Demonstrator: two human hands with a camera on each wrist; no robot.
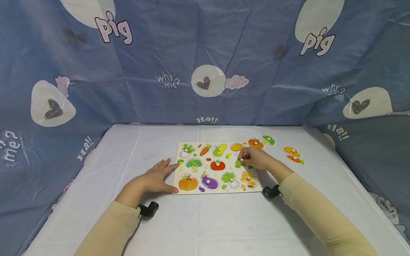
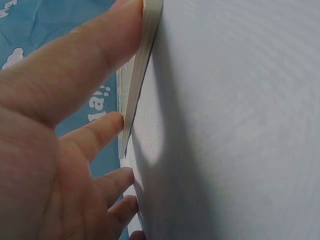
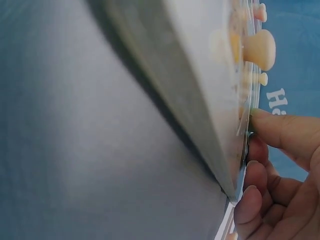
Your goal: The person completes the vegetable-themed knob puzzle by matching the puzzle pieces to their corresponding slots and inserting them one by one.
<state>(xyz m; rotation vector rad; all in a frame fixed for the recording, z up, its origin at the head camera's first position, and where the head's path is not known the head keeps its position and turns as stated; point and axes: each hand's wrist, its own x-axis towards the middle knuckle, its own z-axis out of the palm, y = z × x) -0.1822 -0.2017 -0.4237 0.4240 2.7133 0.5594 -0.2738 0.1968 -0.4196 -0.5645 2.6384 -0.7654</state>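
Note:
A wooden vegetable puzzle board (image 1: pixel 205 191) lies flat on the white table. With fingers spread, my left hand (image 1: pixel 154 177) rests against its left edge; thumb and index fingertip touch the board's side (image 2: pixel 142 60) in the left wrist view. My right hand (image 1: pixel 256 158) is over the board's right part, thumb and curled fingers pinching a green puzzle piece (image 1: pixel 238 163) at its knob; the hand hides much of it. Knobbed pieces sit in the board: corn (image 1: pixel 219 150), tomato (image 1: pixel 217 165), eggplant (image 1: pixel 210 182), cabbage (image 1: pixel 230 179) and mushroom (image 1: pixel 248 178) among them.
Off the upper right corner lie a pumpkin piece (image 1: pixel 256 143) and a broccoli piece (image 1: pixel 268 140). Farther right are an orange-yellow oval piece (image 1: pixel 291 152) and a carrot piece (image 1: pixel 295 160). A blue printed cloth (image 1: pixel 179 106) hangs behind the table (image 1: pixel 224 227).

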